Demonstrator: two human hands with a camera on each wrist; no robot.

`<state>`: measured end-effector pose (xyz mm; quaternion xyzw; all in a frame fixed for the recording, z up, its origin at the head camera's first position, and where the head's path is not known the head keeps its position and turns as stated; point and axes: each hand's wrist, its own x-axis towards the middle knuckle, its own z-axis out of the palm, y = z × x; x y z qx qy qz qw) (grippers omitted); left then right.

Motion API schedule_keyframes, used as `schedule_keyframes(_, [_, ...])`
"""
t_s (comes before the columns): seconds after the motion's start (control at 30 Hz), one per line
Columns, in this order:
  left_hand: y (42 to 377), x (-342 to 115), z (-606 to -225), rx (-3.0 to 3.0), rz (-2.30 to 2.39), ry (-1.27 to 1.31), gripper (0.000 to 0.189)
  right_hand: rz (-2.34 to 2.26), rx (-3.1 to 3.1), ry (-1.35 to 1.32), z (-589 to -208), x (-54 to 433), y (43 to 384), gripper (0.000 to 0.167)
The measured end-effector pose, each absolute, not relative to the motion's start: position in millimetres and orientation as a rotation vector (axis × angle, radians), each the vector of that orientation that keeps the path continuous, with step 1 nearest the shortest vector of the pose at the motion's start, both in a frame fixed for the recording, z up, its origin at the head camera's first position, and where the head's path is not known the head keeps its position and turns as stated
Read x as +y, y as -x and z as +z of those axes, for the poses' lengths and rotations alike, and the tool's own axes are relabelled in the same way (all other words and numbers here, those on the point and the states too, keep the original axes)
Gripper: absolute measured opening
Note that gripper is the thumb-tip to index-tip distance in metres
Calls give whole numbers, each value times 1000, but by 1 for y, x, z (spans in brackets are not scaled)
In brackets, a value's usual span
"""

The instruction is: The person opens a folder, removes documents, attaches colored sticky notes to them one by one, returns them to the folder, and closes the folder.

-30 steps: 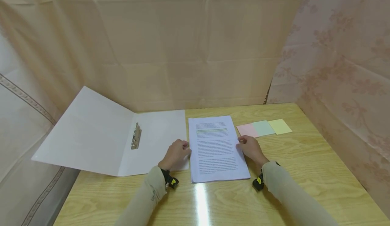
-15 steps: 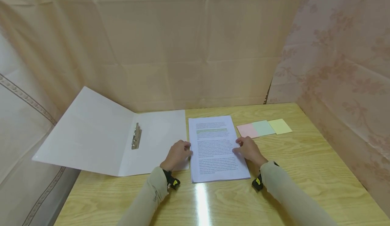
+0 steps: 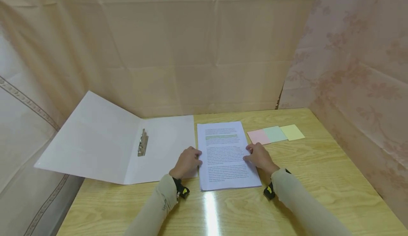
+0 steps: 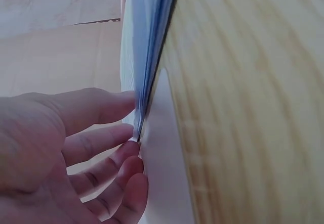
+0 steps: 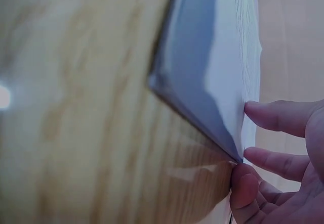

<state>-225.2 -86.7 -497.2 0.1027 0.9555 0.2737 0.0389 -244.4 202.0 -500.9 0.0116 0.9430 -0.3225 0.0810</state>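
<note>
A stack of printed paper (image 3: 227, 158) lies on the wooden table in the head view, its top sheet bearing a green-highlighted line. My left hand (image 3: 187, 161) grips the stack's left edge. In the left wrist view, its thumb (image 4: 101, 107) lies at the top of the edge, other fingers curled against the side. My right hand (image 3: 262, 157) holds the right edge, thumb over the top sheet; in the right wrist view its curled fingers (image 5: 245, 188) sit at the stack's edge. An opened white lever-arch folder (image 3: 169, 137) lies left, under the left hand in the head view.
The folder's metal clip mechanism (image 3: 143, 143) stands near its spine, and its cover (image 3: 92, 140) is raised at the left. Pink (image 3: 258, 136), green (image 3: 275, 134) and yellow sticky notes (image 3: 292, 132) overlap in a row at right. A beige cloth (image 3: 204, 52) hangs behind the table.
My right thumb and fingers have moved a little inward over the stack's right edge. My left hand has shifted slightly right, onto the left edge. The stack and folder stay in place.
</note>
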Motion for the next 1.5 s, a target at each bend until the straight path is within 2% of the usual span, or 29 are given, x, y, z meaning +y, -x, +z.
schedule_keyframes(0.27, [225, -88, -498, 2910, 847, -362, 43, -967, 2800, -8, -498, 206, 246, 34])
schedule_keyframes(0.53, [229, -90, -501, 2882, 821, -325, 37, -922, 2868, 15, -495, 216, 256, 27])
schedule_keyframes(0.73, [228, -90, -501, 2883, 818, -311, 34, -894, 2967, 41, -493, 226, 266, 28])
schedule_keyframes(1.1, [227, -88, -498, 2870, 823, -286, 33, -869, 2949, -106, -486, 235, 277, 44])
schedule_keyframes(1.5, [225, -89, -497, 2861, 828, -317, 32, -654, 3077, 15, -498, 236, 280, 39])
